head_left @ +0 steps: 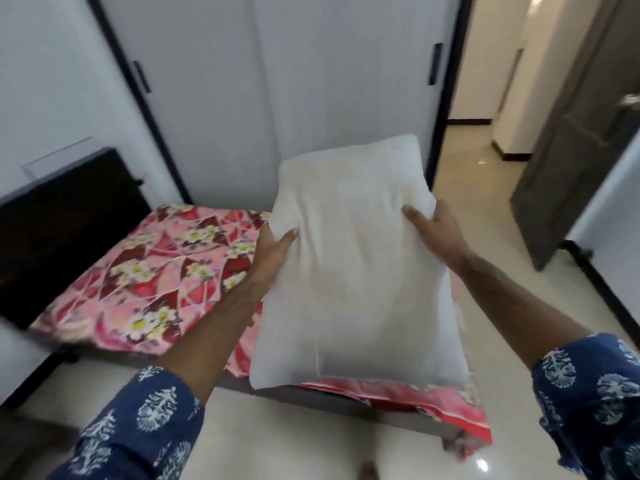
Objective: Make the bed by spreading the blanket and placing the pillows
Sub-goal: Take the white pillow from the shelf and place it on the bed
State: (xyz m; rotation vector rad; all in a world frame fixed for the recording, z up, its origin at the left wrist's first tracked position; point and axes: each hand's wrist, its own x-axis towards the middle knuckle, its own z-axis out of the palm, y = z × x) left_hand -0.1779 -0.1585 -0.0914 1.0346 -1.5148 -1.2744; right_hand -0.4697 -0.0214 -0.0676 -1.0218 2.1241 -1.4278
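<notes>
White pillow (353, 271) gripped at opposite edges by left hand (273, 249) and right hand (434, 230), held above floral blanket (156, 271), seemingly for carrying toward dark headboard (65, 220).

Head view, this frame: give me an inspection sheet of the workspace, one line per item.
Surface: bed with dark headboard, cream tiled floor around it.
Job's things: floral blanket spread over the bed; white pillow held above its near end.
Clutter: nothing seen.
Hands: left hand and right hand grip the pillow's sides.
Cables: nothing seen.
Surroundings: white sliding wardrobe behind, open grey door at right.
</notes>
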